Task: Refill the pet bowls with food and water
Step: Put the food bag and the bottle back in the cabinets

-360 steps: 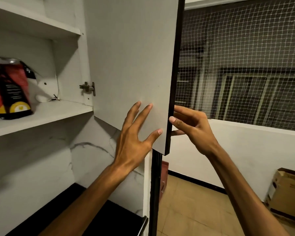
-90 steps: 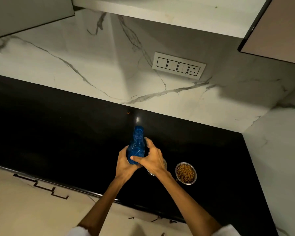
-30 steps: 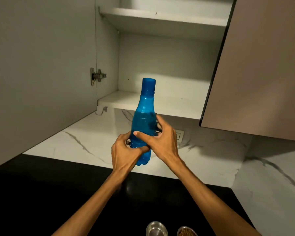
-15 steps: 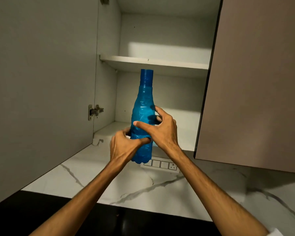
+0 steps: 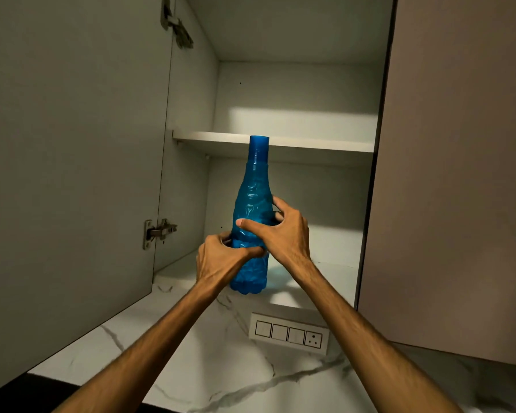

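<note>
Translucent blue plastic bottle (image 5: 252, 216) with crinkled walls and capped narrow neck, held upright before the open wall cabinet's lower shelf (image 5: 325, 272), left hand (image 5: 224, 260) wrapped round its lower body, right hand (image 5: 280, 234) clasped round its middle, switch plate (image 5: 289, 333) below the shelf's front edge.

Bottle (image 5: 252, 222): translucent blue plastic, glossy, its wall crumpled and dented, the neck band smoother and more opaque; cabinet doors (image 5: 72, 144): flat laminate-like board, matt, smooth; shelf (image 5: 310, 144): white board, matt; 2 hinges (image 5: 158, 232): bare metal, dull sheen; backsplash (image 5: 221, 368): white marble-look slab with grey veining, smooth, faint sheen; switch plate (image 5: 289, 335): white plastic, smooth, satin finish.
</note>
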### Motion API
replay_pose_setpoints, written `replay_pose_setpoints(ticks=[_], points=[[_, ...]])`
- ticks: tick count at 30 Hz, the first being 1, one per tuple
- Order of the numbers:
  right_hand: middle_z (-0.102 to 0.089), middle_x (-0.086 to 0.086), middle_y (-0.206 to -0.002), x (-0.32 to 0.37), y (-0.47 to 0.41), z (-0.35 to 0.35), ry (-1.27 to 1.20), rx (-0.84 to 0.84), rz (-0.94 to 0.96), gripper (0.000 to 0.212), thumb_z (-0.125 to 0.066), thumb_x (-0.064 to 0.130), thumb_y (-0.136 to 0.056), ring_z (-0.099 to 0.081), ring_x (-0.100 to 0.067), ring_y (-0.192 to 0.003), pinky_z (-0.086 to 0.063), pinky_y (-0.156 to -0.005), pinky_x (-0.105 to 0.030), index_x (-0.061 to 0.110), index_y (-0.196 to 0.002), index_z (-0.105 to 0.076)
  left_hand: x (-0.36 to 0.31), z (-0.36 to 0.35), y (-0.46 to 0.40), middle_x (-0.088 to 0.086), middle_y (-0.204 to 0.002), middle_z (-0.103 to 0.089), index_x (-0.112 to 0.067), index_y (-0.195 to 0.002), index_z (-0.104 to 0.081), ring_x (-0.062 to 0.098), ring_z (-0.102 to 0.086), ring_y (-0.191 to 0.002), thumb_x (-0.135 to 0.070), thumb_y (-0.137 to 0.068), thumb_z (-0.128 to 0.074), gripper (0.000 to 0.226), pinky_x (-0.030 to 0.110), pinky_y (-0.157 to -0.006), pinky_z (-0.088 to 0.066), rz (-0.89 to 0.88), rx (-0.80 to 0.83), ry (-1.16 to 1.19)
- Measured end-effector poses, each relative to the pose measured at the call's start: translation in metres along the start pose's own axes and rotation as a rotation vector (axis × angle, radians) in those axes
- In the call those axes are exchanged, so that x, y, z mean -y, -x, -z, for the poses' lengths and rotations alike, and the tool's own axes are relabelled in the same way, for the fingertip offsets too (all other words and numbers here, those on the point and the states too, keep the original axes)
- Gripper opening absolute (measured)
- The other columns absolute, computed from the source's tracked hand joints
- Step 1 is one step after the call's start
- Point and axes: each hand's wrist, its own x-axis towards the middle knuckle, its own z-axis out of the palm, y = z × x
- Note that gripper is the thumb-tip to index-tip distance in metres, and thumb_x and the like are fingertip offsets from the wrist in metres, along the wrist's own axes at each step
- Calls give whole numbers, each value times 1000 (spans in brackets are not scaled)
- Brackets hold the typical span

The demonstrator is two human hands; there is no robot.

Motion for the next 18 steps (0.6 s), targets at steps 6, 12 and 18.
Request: replay_pose_setpoints(ticks=[6,12,18], points=[[-77,5,-116,-24,-19,-12,-21,16,-17,71,-93,44,-69,-75,-10,-96,-65,-84,-38,29,-132,-63,13,-9,-24,-1,-109,-76,-15,-126,-70,16,-72,-102,-68,-39,-81,103,42,-92,-62,25,-4,-28],[-77,2,-119,-47,-37,-25,-9,19,-49,73,-93,45,-69,-75,-14,-97,-65,-84,-41,28,-133,-62,29,-19,-46,2,-112,-74,-12,-128,-67,19,-70,-103,-67,-39,-82,106,38,-92,-61,43,0,-36],[-77,2,-117,-64,-53,-34,16,13,-78,67,-93,45,-68,-74,-15,-95,-65,-82,-41,28,-126,-65,46,-31,-71,2,-112,-71,-10,-128,-65,19,-67,-102,-49,-61,-94,82,30,-83,-57,77,22,-77]])
